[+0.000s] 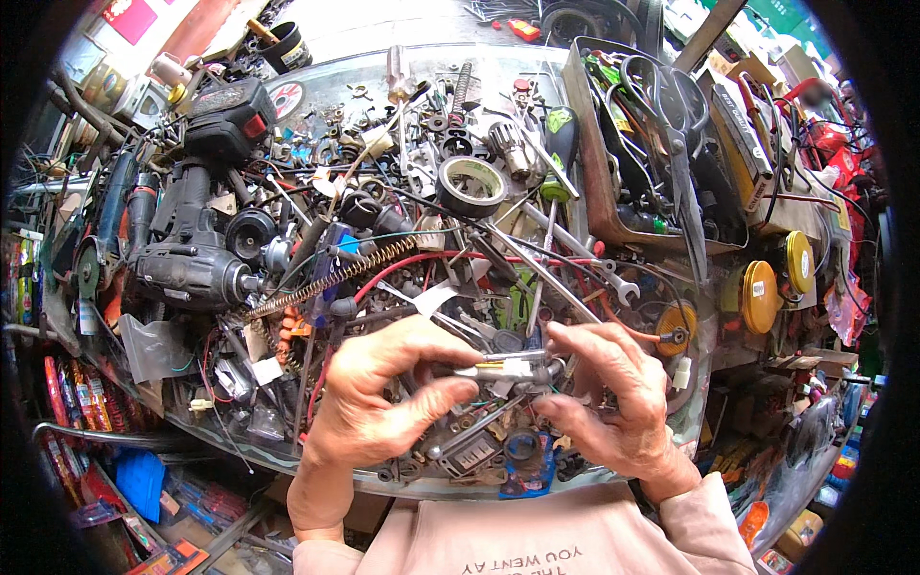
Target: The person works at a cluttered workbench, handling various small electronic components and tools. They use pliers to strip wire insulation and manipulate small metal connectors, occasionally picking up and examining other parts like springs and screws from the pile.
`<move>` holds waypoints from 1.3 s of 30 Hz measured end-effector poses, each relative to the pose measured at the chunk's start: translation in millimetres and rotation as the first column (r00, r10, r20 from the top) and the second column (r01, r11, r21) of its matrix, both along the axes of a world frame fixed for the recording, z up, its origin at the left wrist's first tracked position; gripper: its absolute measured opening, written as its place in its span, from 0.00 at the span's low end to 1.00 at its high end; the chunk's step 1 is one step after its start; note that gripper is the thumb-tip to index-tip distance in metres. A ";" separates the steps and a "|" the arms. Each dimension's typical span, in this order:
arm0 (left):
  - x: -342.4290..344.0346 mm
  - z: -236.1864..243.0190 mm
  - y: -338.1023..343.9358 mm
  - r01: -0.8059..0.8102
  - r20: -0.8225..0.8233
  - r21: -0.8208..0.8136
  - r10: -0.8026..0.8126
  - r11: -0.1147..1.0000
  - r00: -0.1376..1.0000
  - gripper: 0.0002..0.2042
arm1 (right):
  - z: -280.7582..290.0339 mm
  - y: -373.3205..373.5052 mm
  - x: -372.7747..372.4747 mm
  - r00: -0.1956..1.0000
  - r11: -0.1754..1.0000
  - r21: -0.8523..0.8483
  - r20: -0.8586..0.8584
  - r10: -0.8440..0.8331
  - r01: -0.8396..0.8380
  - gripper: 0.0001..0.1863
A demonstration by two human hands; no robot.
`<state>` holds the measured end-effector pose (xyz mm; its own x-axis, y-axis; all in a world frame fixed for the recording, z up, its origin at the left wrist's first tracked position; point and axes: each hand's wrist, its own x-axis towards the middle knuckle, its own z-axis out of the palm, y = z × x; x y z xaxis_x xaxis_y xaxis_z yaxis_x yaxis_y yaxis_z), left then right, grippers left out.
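Observation:
My left hand [393, 383] pinches a small silvery metal part [517, 370] between thumb and forefinger. The part is roughly tubular, with a yellow strip and a pale patch along its middle; I cannot make out its exact kind. Around its free end, my right hand [618, 398] is curved with thumb and forefinger apart, and a gap shows between the fingertips and the part. Both hands are above the near side of a cluttered glass-topped table [326, 470]. Just below the part lie a metal rod with a rounded end [479, 428] and a small blue packet [527, 474].
A black cordless impact wrench [196, 259] lies at the left. In the middle are a tape roll [471, 187], a long coil spring [350, 271] and an open-end wrench [618, 283]. A tool-filled metal tray [599, 182] stands right, near round yellow tins [759, 297].

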<state>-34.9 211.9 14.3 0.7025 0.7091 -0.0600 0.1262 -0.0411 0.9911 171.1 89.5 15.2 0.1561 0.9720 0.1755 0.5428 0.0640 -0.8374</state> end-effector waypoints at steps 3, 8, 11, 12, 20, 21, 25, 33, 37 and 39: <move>4.0 -5.6 -0.2 0.073 0.069 0.071 -0.078 0.995 0.995 0.12 | 0.2 -4.3 3.1 0.993 0.992 -0.063 -0.042 0.107 -0.109 0.19; 8.2 -6.9 -3.8 0.049 0.047 0.152 -0.057 0.987 0.997 0.11 | -5.3 -4.1 0.0 0.988 0.990 -0.048 -0.085 0.126 -0.131 0.08; 8.8 -3.8 -3.3 0.063 -0.044 0.241 -0.054 0.968 0.998 0.12 | -2.2 -3.4 -1.6 0.991 0.998 -0.028 -0.120 0.058 -0.062 0.08; 8.0 -8.7 -3.4 0.059 -0.050 0.290 -0.047 0.955 0.998 0.13 | -0.6 -3.3 -2.2 0.992 0.999 -0.022 -0.123 0.040 -0.043 0.08; -7.5 4.9 11.6 0.316 -0.333 0.565 -0.140 0.762 0.932 0.16 | -1.9 -0.8 1.3 0.991 0.992 -0.013 -0.048 -0.124 0.124 0.06; -8.6 2.9 8.2 0.382 -0.416 0.568 -0.146 0.729 0.898 0.18 | -4.4 -0.5 4.6 0.991 0.992 0.010 0.058 -0.123 0.123 0.06; -3.8 2.9 -2.3 0.477 -0.548 0.605 -0.101 0.638 0.830 0.15 | -8.0 1.5 7.3 0.985 0.989 -0.027 0.087 -0.146 0.148 0.07; -6.2 4.1 -8.4 0.554 -0.619 0.619 -0.089 0.557 0.781 0.12 | -16.3 3.4 3.0 0.966 0.983 0.049 0.184 -0.184 0.177 0.05; -11.6 4.1 -13.7 0.556 -0.628 0.630 -0.067 0.542 0.776 0.09 | -18.3 1.3 3.5 0.953 0.985 0.065 0.249 -0.172 0.161 0.05; -11.8 4.9 -15.8 0.568 -0.642 0.630 -0.057 0.530 0.765 0.09 | -20.0 0.3 4.1 0.945 0.987 0.069 0.287 -0.159 0.145 0.06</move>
<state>-46.8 196.1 19.2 0.9219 0.3861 -0.0307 0.3744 -0.8678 0.3266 175.1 89.8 -4.8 0.2364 0.9305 0.2799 0.7684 -0.0027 -0.6399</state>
